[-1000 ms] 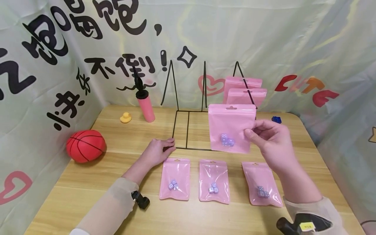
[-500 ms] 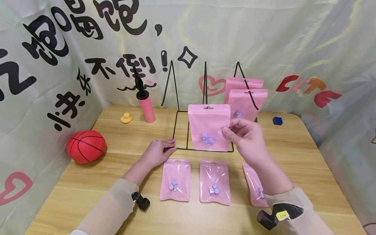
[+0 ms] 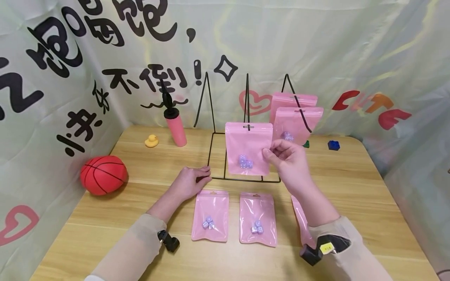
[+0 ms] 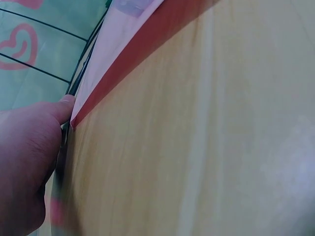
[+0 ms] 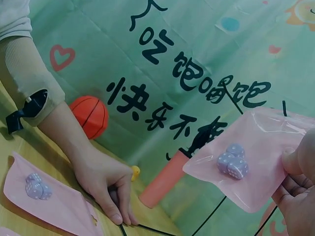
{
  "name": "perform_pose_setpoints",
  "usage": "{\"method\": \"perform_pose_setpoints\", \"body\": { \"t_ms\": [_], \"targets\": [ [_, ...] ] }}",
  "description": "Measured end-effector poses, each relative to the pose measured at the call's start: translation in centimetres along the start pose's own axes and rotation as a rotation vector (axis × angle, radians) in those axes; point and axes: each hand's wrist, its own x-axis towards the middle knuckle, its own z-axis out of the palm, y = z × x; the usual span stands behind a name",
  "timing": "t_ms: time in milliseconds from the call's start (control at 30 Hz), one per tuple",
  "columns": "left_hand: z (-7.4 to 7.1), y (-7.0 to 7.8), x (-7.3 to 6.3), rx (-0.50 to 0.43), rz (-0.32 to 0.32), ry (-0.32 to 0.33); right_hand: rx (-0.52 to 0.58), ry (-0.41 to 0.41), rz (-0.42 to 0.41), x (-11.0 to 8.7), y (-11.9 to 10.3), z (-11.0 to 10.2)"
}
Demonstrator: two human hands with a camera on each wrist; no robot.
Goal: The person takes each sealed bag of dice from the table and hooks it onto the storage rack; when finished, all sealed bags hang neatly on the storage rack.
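Observation:
My right hand (image 3: 290, 166) pinches the right edge of a pink zip bag (image 3: 249, 140) with lilac dice (image 3: 243, 162) showing through its front. The bag is upright, its hang hole right at the tip of the middle prong of a black wire display rack (image 3: 242, 180). Thumb and fingers of my left hand (image 3: 186, 182) grip the rack's front left corner; the right wrist view shows this left hand (image 5: 106, 179) pinching the wire. Two pink bags (image 3: 299, 121) hang on the right prong. The left prong (image 3: 202, 99) bears nothing.
Three more pink dice bags lie in front of the rack: a left one (image 3: 211, 203), a middle one (image 3: 257, 205) and a right one (image 3: 300, 218) mostly behind my forearm. Around stand a red basketball (image 3: 104, 175), rubber duck (image 3: 152, 141), pink pump (image 3: 176, 130) and blue block (image 3: 333, 145).
My right hand has carried the pink bag leftward from before the right prong to the middle prong, whose tip now overlaps the hang hole. My left hand has stayed on the rack corner.

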Motion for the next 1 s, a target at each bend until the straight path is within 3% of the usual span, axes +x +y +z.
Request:
{"method": "perform_pose_setpoints", "body": {
  "t_ms": [633, 800, 1000],
  "targets": [
    [-0.1, 0.1, -0.2, 0.016, -0.017, 0.001, -0.042, 0.23, -0.007, 4.8, 0.6, 2.3],
    [0.2, -0.2, 0.0, 0.029, 0.018, 0.017, -0.102, 0.301, -0.006, 5.7, 0.5, 2.5],
    [0.3, -0.3, 0.0, 0.038, 0.041, 0.029, -0.127, 0.311, 0.003, 6.2, 0.4, 2.7]
  ]
}}
